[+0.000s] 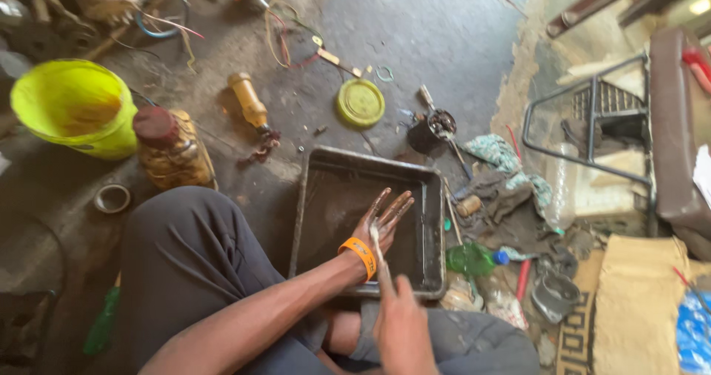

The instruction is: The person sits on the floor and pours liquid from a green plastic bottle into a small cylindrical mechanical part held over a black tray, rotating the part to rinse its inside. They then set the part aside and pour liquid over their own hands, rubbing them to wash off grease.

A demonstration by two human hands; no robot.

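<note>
My left hand lies spread, fingers open, over the black tray. My right hand pinches a thin stick against the left palm. Its tip is blurred.

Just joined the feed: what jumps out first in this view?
The left hand, greasy with fingers spread and an orange wristband, sits over a dark metal tray on the floor at centre. The right hand holds a thin stick against it. A bright yellow bucket stands far left.

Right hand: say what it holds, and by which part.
The right hand holds a thin pale stick by its lower end, its tip on the open left hand.
</note>
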